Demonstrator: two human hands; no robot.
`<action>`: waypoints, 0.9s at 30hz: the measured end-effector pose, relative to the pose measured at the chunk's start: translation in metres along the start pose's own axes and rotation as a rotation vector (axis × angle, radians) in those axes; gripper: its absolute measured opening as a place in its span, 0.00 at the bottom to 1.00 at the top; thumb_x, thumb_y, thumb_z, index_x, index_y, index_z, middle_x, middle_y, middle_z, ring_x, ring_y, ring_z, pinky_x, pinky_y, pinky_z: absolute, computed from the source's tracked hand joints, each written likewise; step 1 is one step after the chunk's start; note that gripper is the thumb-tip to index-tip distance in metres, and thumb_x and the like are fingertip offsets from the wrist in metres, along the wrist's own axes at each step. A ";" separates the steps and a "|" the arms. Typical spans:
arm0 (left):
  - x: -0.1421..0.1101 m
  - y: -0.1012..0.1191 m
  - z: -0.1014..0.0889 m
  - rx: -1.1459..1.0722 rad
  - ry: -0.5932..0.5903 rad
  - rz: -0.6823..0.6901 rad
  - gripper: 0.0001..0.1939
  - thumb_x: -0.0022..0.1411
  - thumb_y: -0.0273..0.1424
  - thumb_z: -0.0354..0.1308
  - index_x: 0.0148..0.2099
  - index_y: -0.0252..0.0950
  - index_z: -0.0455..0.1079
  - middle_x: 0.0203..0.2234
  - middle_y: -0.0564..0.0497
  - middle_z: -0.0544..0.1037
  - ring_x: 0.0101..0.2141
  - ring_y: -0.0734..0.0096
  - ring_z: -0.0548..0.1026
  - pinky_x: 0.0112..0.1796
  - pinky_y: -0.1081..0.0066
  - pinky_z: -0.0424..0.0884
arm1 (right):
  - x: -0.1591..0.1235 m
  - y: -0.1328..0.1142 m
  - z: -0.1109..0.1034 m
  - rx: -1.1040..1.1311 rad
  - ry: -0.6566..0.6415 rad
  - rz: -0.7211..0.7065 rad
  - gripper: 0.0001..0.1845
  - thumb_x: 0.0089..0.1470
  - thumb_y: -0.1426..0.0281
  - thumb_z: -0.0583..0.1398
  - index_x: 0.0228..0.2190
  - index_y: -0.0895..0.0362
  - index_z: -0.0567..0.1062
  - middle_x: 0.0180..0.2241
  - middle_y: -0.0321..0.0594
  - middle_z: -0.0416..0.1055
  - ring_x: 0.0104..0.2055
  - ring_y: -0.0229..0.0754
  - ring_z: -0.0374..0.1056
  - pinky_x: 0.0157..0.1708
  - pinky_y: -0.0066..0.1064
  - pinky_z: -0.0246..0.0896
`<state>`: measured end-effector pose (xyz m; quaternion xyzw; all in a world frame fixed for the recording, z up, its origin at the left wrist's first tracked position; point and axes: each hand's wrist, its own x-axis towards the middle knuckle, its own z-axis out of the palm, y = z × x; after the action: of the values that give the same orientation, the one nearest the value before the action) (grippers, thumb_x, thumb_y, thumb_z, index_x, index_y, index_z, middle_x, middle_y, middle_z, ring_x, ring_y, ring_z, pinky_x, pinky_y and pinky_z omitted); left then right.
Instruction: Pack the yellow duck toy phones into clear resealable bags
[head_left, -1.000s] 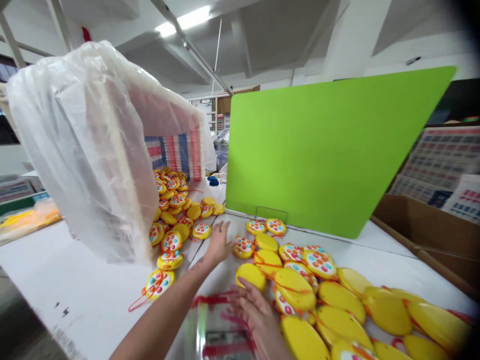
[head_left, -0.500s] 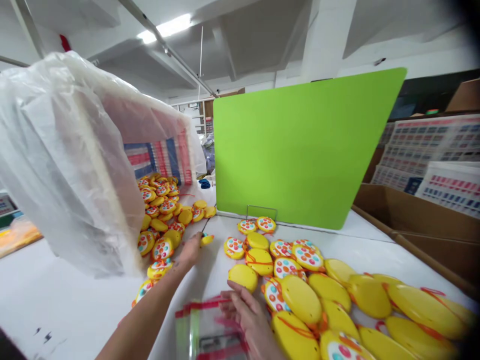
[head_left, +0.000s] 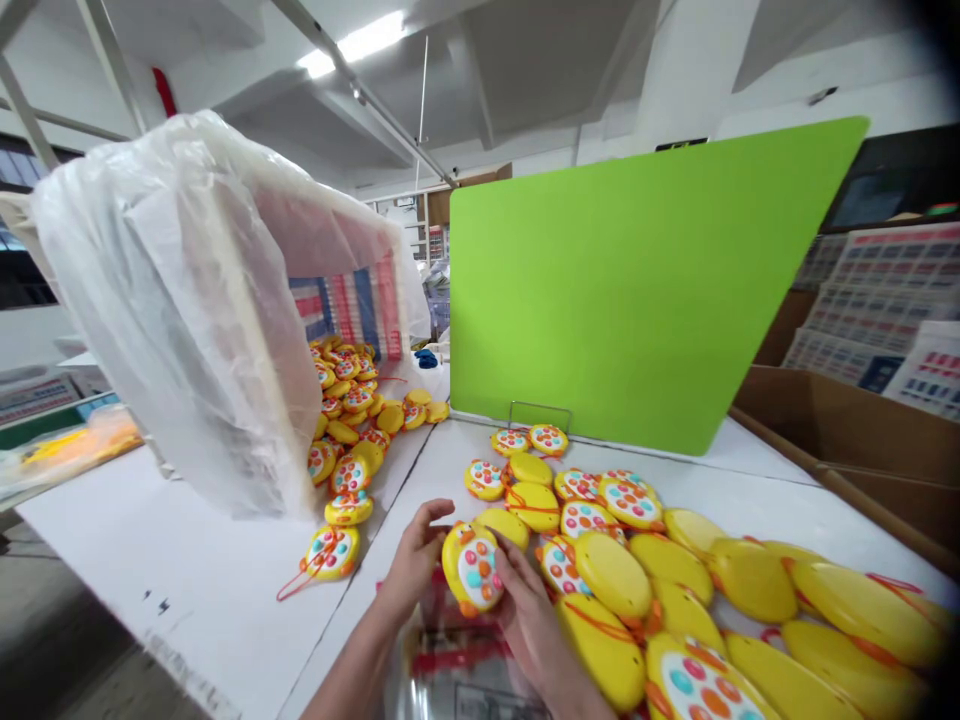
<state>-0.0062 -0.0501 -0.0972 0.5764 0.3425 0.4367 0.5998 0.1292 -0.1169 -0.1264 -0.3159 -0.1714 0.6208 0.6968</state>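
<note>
Between my hands, upright and facing me, is a yellow duck-shaped toy (head_left: 474,572) with a white belly of coloured dots. My right hand (head_left: 529,610) grips its right side, thumb on the front. At the toy's left edge is my left hand (head_left: 411,565), curled round it with the index finger raised; its other fingertips are partly hidden. Clear plastic bags (head_left: 457,690) with red edges lie below both hands. Many similar toys (head_left: 611,575) are spread to the right, some face down, some dotted side up, with orange cords.
A plastic-covered box (head_left: 187,330) lies on its side at left, more duck toys (head_left: 349,400) spilling from it. One toy (head_left: 330,553) sits apart near its front. A green board (head_left: 637,290) stands behind, with a cardboard box (head_left: 825,430) at right.
My left hand has reached to the toys by the covered box, picked one up and brought it back to my right hand. The right hand has moved from the bags onto this toy.
</note>
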 end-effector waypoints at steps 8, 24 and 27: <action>-0.011 -0.019 -0.001 -0.225 -0.198 -0.053 0.36 0.53 0.43 0.64 0.60 0.39 0.56 0.48 0.44 0.72 0.46 0.59 0.72 0.48 0.61 0.68 | 0.001 0.001 0.000 -0.108 -0.075 0.007 0.32 0.42 0.63 0.69 0.50 0.51 0.67 0.43 0.40 0.75 0.41 0.47 0.73 0.36 0.39 0.71; -0.015 -0.018 0.004 -0.096 -0.275 -0.112 0.57 0.40 0.28 0.72 0.66 0.43 0.41 0.48 0.45 0.72 0.40 0.64 0.74 0.40 0.66 0.71 | 0.010 0.014 -0.014 -0.236 0.000 -0.045 0.34 0.44 0.60 0.67 0.52 0.51 0.66 0.47 0.41 0.73 0.46 0.49 0.71 0.41 0.38 0.70; -0.015 -0.021 0.002 -0.080 -0.269 -0.101 0.56 0.42 0.29 0.72 0.66 0.43 0.40 0.48 0.45 0.72 0.41 0.64 0.74 0.40 0.67 0.71 | 0.011 0.016 -0.016 -0.187 0.021 0.011 0.35 0.43 0.57 0.67 0.52 0.51 0.66 0.50 0.43 0.72 0.46 0.50 0.71 0.40 0.40 0.71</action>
<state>-0.0076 -0.0635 -0.1191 0.5875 0.2698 0.3380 0.6839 0.1287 -0.1097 -0.1501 -0.3872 -0.2195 0.6025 0.6625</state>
